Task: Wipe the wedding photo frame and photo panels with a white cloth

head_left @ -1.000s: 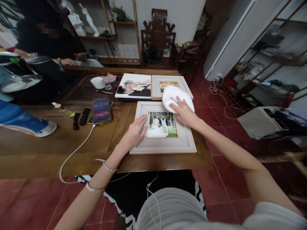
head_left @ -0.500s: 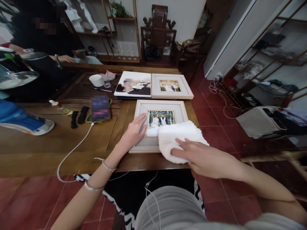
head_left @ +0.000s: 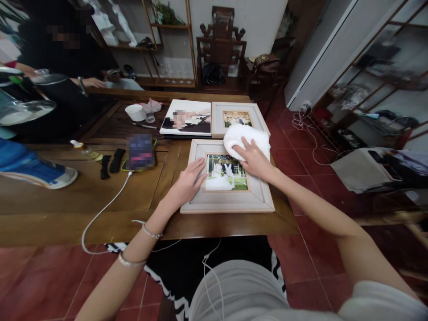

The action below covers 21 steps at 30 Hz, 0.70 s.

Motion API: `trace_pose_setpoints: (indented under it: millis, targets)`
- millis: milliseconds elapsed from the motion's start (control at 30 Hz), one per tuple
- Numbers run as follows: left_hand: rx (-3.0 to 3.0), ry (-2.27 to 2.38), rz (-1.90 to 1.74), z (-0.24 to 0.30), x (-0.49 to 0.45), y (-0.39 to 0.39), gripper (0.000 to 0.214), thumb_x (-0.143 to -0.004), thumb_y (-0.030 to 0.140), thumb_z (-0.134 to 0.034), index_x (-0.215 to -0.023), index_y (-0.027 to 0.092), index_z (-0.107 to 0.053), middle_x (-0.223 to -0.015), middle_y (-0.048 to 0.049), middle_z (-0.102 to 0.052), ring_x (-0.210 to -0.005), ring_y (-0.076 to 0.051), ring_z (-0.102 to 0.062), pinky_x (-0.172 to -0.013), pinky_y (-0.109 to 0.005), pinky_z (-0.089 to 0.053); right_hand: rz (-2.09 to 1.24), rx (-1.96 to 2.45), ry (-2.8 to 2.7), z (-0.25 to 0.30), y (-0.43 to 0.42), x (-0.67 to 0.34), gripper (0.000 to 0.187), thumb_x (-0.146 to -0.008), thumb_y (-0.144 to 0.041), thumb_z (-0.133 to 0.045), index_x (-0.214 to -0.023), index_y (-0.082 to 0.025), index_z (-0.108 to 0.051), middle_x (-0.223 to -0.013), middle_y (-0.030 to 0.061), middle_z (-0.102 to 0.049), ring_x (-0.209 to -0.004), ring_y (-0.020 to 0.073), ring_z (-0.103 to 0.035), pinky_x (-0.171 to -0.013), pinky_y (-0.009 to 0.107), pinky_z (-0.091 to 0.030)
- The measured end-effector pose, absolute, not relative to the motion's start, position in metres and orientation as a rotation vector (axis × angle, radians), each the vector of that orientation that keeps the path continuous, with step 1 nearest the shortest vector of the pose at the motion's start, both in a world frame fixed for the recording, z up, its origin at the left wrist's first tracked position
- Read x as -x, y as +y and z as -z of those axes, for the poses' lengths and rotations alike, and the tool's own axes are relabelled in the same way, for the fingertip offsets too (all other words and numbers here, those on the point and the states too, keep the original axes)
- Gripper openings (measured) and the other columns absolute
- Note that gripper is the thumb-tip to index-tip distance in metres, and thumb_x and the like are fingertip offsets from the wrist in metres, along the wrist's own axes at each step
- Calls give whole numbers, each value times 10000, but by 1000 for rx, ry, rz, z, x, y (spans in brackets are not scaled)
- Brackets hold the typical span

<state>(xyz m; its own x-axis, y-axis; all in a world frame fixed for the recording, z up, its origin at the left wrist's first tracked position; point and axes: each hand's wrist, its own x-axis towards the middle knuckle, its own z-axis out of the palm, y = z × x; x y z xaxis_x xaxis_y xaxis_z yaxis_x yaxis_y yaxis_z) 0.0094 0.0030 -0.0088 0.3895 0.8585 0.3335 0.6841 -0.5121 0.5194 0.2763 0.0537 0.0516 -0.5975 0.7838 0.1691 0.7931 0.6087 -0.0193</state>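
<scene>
A light wooden picture frame [head_left: 227, 204] with a photo of two people lies flat near the table's front edge. My left hand [head_left: 191, 180] rests on its left border, fingers stretched out and holding nothing. In my right hand [head_left: 256, 160] is a white fluffy cloth [head_left: 249, 136], pressed at the frame's top right corner. That cloth also covers the lower part of a second picture frame [head_left: 262, 119] just behind. Left of the second frame lies a photo album [head_left: 187, 117] with a white and dark cover.
On the wooden table [head_left: 133, 196] lie a phone [head_left: 140, 151] with a white charging cable [head_left: 100, 214], two black strips, a small bottle [head_left: 87, 151] and a white cup [head_left: 134, 113]. Across the table at left sits another person [head_left: 63, 53]. A blue and white item [head_left: 33, 165] stands at the left edge.
My right hand has moved the white cloth away from me, from the frame's lower right to its upper right corner, uncovering the photo. My left hand stays in place.
</scene>
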Motion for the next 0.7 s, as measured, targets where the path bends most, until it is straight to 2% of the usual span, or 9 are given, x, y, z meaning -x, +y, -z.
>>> trace_pose_setpoints:
  millis: [167,333,533,700]
  targets:
    - [-2369,1341,-863,10,-10,4,456,-968,331,-433,-1335,74,-521,-1420,-195,-496,-1364,-277,-420,-1148,-470,-339,97,1295,-2810,-57,59,-273,639,-756,45,-397,-1365,-129,-489,-1329,182,-571,-1414,396,-267,-1084,628,-270]
    - [-2370,1359,-907,12,-11,5,456,-963,325,-433,-1335,77,-522,-1421,-194,-495,-1355,-280,-433,-1141,-476,-354,-110,1157,-2964,-72,-9,-275,582,-756,57,-391,-1279,-143,-550,-1371,164,-539,-1376,400,-338,-1059,624,-323]
    - [-2361,1365,-916,13,-12,3,444,-970,311,-412,-1328,79,-532,-1413,-195,-504,-1355,-283,-433,-1136,-488,-358,-486,931,-3106,-111,-89,-279,578,-722,37,-452,-1234,-202,-573,-1368,140,-548,-1359,317,-404,-1067,502,-401]
    - [-2366,1363,-904,14,-11,4,438,-973,310,-397,-1346,114,-517,-1432,-174,-489,-1367,-282,-415,-1125,-514,-364,-517,894,-3036,-98,-90,-269,612,-691,22,-487,-1260,-190,-565,-1446,118,-485,-1433,317,-267,-1143,529,-296]
